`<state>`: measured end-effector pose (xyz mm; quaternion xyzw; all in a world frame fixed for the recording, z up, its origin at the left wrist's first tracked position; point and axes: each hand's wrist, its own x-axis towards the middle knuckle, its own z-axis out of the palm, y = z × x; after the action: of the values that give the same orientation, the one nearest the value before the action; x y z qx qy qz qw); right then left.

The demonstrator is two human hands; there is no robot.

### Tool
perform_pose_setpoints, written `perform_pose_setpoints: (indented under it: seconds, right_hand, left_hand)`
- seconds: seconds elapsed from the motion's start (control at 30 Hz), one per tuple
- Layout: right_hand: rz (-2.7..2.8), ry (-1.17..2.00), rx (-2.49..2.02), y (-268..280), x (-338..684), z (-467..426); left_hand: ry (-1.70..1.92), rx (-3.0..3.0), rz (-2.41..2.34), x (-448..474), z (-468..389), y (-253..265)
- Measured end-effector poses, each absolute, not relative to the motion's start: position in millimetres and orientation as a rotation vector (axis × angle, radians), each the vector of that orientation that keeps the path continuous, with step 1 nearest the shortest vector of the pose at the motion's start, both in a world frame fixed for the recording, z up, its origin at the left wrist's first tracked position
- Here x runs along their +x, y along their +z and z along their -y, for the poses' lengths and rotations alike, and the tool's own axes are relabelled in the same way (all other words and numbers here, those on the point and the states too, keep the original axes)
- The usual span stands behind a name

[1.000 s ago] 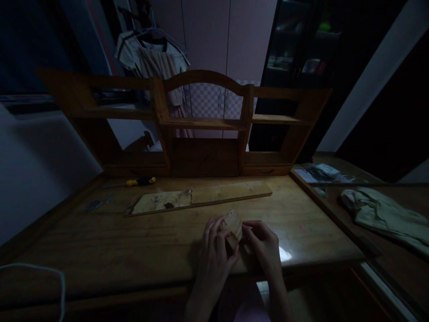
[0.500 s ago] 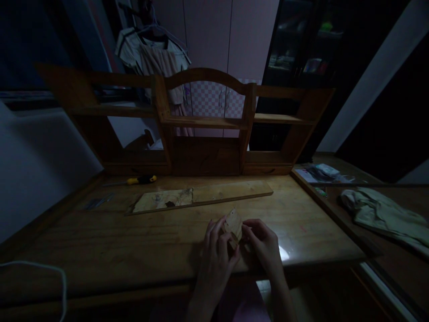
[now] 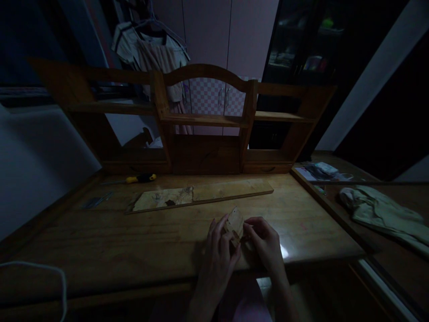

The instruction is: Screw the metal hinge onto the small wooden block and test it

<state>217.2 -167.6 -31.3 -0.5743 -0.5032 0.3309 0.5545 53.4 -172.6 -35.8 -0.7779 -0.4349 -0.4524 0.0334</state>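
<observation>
My left hand (image 3: 217,250) is closed around a small piece of wood (image 3: 235,220), gripping it between thumb and fingers. The piece is tilted up over the front part of the wooden desk (image 3: 161,246). At its right edge is my right hand (image 3: 267,240), with thumb and index finger pinched together. Whatever sits between those fingertips is too small and dark to make out. Beyond both hands lies a long wooden plank (image 3: 231,191), its left part rough and stained with a dark spot.
A yellow and black screwdriver (image 3: 142,178) lies at the back left, near some small metal pieces (image 3: 97,201). A wooden shelf unit (image 3: 204,120) stands along the desk's back edge. A white cable (image 3: 40,265) crosses the front left corner. Pale cloth (image 3: 382,210) lies at the right.
Both hands and the wood piece have shifted very slightly to the right. The piece's tilt looks slightly different. My right fingers stay pinched at its right edge. The plank and screwdriver have not moved.
</observation>
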Motion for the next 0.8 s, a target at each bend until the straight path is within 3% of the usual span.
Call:
perform_pose_setpoints:
  seconds: [0.8]
  right_hand:
    - [1.196,0.75,-1.387,-26.8,215.8,167.7]
  left_hand:
    - [-1.389,-2.389,1.336,53.3,174.1,-32.0]
